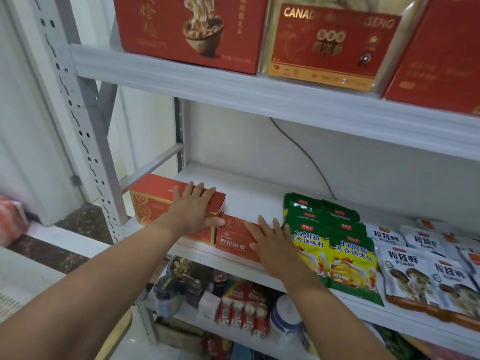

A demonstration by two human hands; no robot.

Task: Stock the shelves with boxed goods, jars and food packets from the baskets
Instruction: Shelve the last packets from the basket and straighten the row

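On the middle white shelf (249, 201) a red and gold box with a helix pattern (153, 201) stands at the left end. My left hand (193, 207) lies flat over its top right corner, thumb wrapped round its front right edge. Beside it to the right lies a lower red box with white lettering (232, 242). My right hand (270, 242) rests flat on that box's right end, fingers spread. Green and yellow seasoning packets (337, 245) lie just right of my right hand. White mushroom packets (420, 271) fill the shelf further right.
The upper shelf (233, 84) holds big red gift boxes (189, 29). The lower shelf carries jars (284, 315), small red cartons (241, 307) and a dark bottle (166, 294). A grey slotted upright (85, 141) stands at left. A black cable (304, 152) runs down the back wall.
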